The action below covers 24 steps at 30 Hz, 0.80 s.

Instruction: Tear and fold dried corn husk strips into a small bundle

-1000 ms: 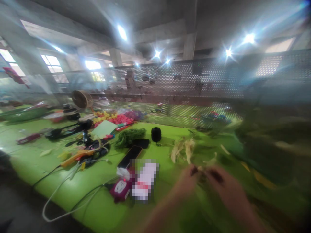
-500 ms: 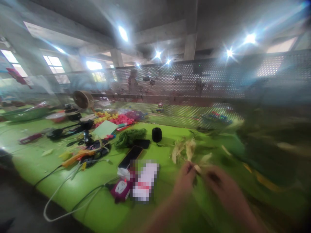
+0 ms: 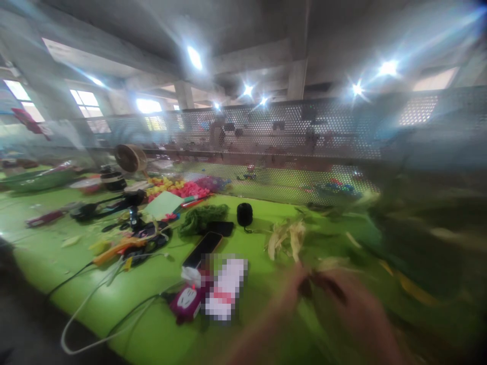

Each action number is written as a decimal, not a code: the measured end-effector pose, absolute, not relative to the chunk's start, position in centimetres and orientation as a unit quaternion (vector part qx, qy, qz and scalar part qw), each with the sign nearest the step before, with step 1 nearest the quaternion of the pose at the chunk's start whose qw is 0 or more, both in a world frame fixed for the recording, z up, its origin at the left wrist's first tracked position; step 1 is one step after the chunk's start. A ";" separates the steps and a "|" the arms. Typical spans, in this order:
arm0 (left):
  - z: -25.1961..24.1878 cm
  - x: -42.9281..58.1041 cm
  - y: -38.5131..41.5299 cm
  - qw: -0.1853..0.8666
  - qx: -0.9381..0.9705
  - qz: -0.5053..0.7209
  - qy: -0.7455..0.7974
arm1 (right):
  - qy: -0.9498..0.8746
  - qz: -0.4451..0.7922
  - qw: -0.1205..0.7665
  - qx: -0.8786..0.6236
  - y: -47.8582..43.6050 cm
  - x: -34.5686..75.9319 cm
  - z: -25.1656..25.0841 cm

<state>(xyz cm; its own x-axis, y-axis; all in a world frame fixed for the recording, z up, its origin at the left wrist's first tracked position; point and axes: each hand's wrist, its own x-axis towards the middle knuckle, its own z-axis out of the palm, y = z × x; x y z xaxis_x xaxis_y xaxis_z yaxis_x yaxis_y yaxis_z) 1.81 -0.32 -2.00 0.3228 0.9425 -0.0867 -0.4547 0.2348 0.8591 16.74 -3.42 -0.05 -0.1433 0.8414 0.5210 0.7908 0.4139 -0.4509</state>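
My left hand (image 3: 287, 294) and my right hand (image 3: 353, 309) meet low in the view over the green table (image 3: 114, 299), both smeared by motion. Their fingertips come together on a small dark piece (image 3: 323, 281) that I cannot make out. Just beyond them lies a loose heap of pale dry husk strips (image 3: 285, 238). The fingers look bunched together, but the blur hides their exact shape.
A phone (image 3: 201, 249), a magenta pouch (image 3: 186, 300), a black spool (image 3: 244, 214), green yarn (image 3: 201, 215), an orange tool (image 3: 117, 248) and white cables (image 3: 87, 324) lie to the left. A perforated metal screen (image 3: 289, 147) runs along the table's far edge. A small fan (image 3: 130, 158) stands far left.
Both hands have dropped slightly lower and become more blurred; the camera tilted a little. The things on the table have not moved.
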 end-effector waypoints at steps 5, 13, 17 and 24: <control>-1.1 1.9 -0.7 0.700 0.395 0.483 0.348 | -0.770 0.014 0.362 -0.525 -3.4 16.9 -0.3; -1.3 1.6 -0.3 0.724 0.373 0.477 0.329 | -0.743 0.066 0.374 -0.551 -3.3 16.8 0.3; -1.4 1.1 -0.3 0.724 0.371 0.468 0.344 | -0.695 0.126 0.423 -0.567 -3.3 17.0 0.6; -0.8 0.8 -0.1 0.695 0.431 0.428 0.384 | -0.596 0.186 0.505 -0.596 -3.3 16.9 2.6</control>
